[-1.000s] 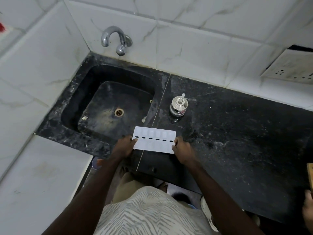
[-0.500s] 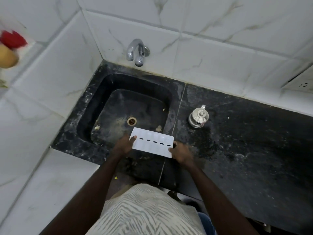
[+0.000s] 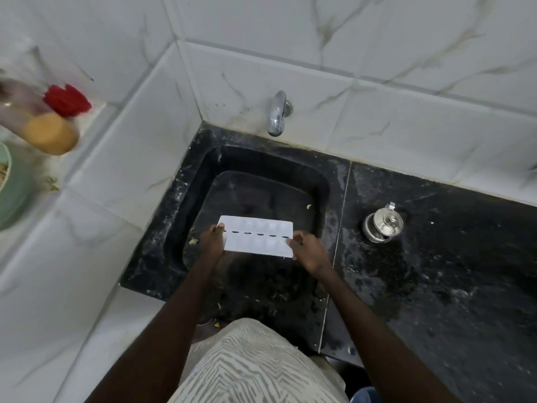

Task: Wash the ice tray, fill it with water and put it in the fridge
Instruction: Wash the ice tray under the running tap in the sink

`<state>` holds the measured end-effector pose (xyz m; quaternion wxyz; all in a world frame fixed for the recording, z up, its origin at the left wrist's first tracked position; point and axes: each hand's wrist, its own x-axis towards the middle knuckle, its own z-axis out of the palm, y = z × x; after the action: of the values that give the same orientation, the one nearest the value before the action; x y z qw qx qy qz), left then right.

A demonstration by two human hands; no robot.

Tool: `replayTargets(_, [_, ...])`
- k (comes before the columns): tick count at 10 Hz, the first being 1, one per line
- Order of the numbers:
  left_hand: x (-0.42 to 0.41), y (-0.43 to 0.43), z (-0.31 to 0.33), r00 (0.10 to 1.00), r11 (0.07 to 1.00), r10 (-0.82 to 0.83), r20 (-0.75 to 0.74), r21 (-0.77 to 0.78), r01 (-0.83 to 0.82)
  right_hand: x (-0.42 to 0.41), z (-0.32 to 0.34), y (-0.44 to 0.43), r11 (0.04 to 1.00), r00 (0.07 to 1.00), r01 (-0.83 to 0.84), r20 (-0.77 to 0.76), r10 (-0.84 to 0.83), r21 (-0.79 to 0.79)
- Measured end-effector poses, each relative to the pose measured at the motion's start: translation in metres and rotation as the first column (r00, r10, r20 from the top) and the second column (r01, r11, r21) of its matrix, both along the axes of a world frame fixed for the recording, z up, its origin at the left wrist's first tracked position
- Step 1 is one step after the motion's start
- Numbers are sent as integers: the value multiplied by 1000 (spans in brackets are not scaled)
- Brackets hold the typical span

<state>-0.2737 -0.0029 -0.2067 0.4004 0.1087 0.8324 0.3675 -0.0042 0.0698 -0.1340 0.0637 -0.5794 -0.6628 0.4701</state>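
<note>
A white ice tray with a row of dark slots along its middle hangs flat over the black sink. My left hand grips its left end and my right hand grips its right end. The chrome tap juts from the tiled wall above the sink's far edge; no water runs from it. The tray covers the sink's drain.
A small steel lidded pot stands on the black stone counter right of the sink. On a white ledge at the left sit a jar with a red lid and a green bowl. Food scraps lie in the sink.
Both hands have carried the tray leftward and forward, from the counter's edge beside the sink to above the sink basin. The view has swung left, bringing the ledge into sight.
</note>
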Motion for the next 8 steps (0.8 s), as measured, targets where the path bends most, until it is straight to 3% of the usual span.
replayTargets(2, [-20,26,-6,936,952,213,281,158,-264,-60,52,91,953,991,126,-76,-109,275])
replayTargets(3, [-20,36,2,918,938,179,354,221,-268,-98,78,144,939,942,279,-246,-227,200])
replayTargets(4, [-1,44,57,898,928,147,416,256,-271,-136,100,190,918,810,360,-434,-395,-163])
replayTargets(5, [12,48,82,887,925,147,438,258,-280,-160,109,211,849,659,270,-556,-507,-454])
replayTargets(6, [15,52,93,875,920,145,463,261,-291,-172,107,218,810,599,297,-562,-570,-506])
replayTargets(8, [13,61,110,871,927,157,466,233,-292,-173,79,235,797,641,387,-485,-594,-464])
